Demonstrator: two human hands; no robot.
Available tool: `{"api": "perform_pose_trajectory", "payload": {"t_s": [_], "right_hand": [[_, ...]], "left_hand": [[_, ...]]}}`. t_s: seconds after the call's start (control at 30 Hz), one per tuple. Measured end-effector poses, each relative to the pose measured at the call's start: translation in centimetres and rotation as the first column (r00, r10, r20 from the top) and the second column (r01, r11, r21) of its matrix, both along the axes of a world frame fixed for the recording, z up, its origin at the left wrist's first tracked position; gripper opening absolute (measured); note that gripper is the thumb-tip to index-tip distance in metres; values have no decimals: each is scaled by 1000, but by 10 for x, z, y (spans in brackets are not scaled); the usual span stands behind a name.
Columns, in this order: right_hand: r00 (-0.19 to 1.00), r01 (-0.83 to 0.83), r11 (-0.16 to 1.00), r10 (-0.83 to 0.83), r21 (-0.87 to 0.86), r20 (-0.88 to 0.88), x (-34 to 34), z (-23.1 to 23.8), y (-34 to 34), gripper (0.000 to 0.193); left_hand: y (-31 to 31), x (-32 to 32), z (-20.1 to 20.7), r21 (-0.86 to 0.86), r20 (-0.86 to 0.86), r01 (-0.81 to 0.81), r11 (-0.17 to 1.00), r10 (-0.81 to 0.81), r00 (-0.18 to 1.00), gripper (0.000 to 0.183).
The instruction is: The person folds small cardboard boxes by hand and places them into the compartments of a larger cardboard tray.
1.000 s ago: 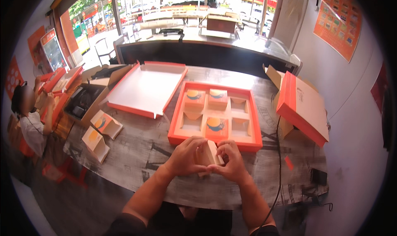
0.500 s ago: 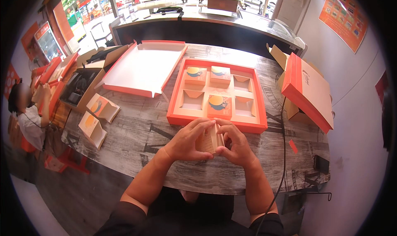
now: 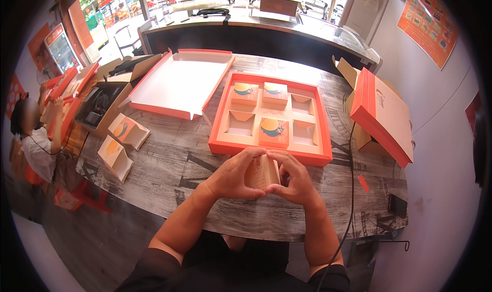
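Carton [image 3: 260, 175] is between left hand [image 3: 228, 178] and right hand [image 3: 301, 185], just on the near side of the tray [image 3: 225, 149]. Fingers of both hands curve around it and hold its sides. Light, equal pressure seems best, so that its walls are not crushed and its edges stay straight.

The left forearm [image 3: 184, 215] and right forearm [image 3: 324, 230], bare below dark sleeves [image 3: 151, 266], slant inward from the lower edge. The left hand [image 3: 231, 176] and right hand [image 3: 296, 180] face each other, fingers bent and grasping, the upper fingertips meeting at the top. Below, the thumbs [image 3: 254, 193] point toward each other; whether their tips touch is hard to tell.
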State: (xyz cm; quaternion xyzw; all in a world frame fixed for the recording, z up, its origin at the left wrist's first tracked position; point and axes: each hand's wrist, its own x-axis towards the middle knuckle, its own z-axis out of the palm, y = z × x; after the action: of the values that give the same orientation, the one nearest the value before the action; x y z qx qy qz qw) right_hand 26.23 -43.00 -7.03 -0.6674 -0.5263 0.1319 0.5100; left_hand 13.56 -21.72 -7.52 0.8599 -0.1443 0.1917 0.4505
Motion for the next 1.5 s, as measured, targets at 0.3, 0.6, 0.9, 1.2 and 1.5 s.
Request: {"api": "perform_pose_trajectory", "payload": {"t_s": [0.3,0.6,0.9,1.2,1.5], "right_hand": [[968,-67,996,49,65,245,3,1,4,75],[980,-6,998,-6,61,197,-4,11,2,54],[981,1,990,-28,139,192,-5,11,4,38],[983,-123,991,115,49,142,-4,12,0,33],[986,-12,993,-7,114,165,0,4,5,37]], "left_hand": [[-4,1,1,5,49,8,1000,-8,999,98],[-2,4,-6,-38,11,27,999,-27,1000,100],[6,6,-12,-145,10,-116,983,119,993,50],[22,5,1,-93,100,73,993,-64,993,28],[26,5,-6,-271,-11,-11,963,9,1000,44]]}}
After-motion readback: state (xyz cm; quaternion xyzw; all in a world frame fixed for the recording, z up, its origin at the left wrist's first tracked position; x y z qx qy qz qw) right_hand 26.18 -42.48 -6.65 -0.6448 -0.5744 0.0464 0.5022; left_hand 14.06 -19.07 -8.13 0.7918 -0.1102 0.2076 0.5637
